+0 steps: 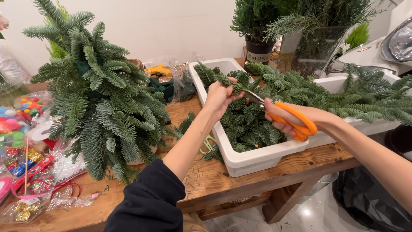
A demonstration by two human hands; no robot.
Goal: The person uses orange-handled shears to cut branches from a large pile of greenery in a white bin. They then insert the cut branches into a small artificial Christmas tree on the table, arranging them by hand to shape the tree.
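My left hand [219, 98] grips a green fir sprig [234, 82] over a long white trough [249, 161] filled with cut fir branches [253, 124]. In my right hand [286, 118] are orange-handled scissors [296, 121], whose metal blades [254, 99] point at the sprig just beside my left fingers. A small tree built of fir sprigs [101, 99] stands on the wooden table [210, 178] to the left of my arms.
Bags of colourful ornaments and ribbons [25, 141] crowd the table's left end. Green scissors [207, 144] lie beside the trough. A yellow glue gun [158, 70], potted evergreens [257, 30] and a glass vase [307, 53] stand behind. A black bag [365, 202] sits on the floor.
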